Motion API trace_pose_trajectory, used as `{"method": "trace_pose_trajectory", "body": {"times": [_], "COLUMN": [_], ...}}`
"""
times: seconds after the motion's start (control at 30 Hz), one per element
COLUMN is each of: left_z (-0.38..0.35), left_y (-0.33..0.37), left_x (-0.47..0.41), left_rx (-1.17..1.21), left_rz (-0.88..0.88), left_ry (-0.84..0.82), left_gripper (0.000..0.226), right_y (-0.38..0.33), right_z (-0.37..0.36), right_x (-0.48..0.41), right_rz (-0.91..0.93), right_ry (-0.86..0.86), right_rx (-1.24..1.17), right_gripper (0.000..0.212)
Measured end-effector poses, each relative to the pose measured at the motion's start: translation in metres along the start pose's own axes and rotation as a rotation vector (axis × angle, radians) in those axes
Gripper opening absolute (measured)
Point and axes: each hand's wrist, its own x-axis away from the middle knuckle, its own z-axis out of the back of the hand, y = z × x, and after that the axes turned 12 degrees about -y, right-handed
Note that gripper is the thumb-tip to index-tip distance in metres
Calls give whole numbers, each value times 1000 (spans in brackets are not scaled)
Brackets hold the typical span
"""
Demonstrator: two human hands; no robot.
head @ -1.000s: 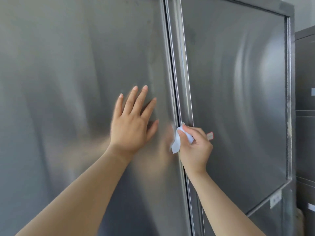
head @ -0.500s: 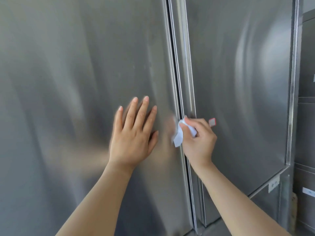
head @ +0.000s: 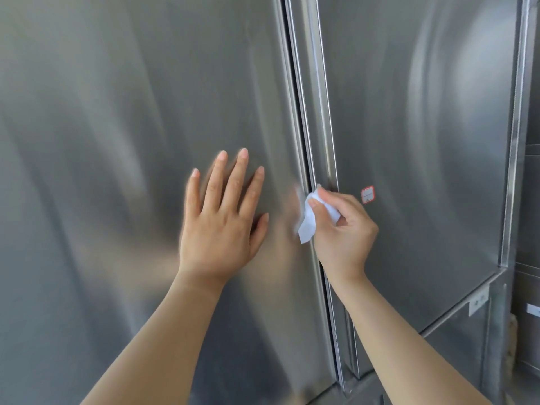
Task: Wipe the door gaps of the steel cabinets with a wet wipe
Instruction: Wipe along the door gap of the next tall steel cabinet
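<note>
Two tall steel cabinet doors fill the view, the left door [head: 117, 141] and the right door [head: 423, 127]. A dark vertical gap [head: 295, 97] runs between them. My right hand [head: 344, 232] is closed on a folded white wet wipe [head: 309, 220], which it presses against the gap at mid height. My left hand [head: 222, 220] lies flat on the left door with its fingers spread, a short way left of the gap. Below my right wrist the gap is partly hidden.
A small red-bordered sticker [head: 367, 194] sits on the right door just beside my right hand. Another steel cabinet [head: 530, 200] stands at the far right edge. A lower panel with a white label [head: 478, 302] shows under the right door.
The view has tilted downward, so the right door's bottom edge shows. My right hand and the wipe have slid down the gap to the sticker's height. My left hand stays flat on the door.
</note>
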Motion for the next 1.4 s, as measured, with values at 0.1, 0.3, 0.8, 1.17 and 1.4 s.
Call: {"method": "trace_pose_trajectory", "body": {"times": [0.1, 0.3, 0.8, 1.17, 1.4], "left_z": [0, -1, -1, -2, 9], "left_y": [0, 0, -2, 0, 20], "left_x": [0, 0, 1, -4, 14], "left_rx": [0, 4, 12, -30, 86], "left_rz": [-3, 2, 4, -25, -37], "left_ry": [8, 17, 7, -31, -90], "left_gripper": [58, 57, 58, 60, 63], "right_y": [-5, 1, 3, 17, 8], "right_z": [-3, -1, 5, 3, 17], "right_x": [-10, -4, 4, 30, 31], "right_rz": [14, 43, -35, -72, -121], "right_ry": [-9, -26, -55, 32, -102], "right_rx": [-38, -50, -91, -41, 24], "right_gripper": [25, 25, 30, 21, 19]}}
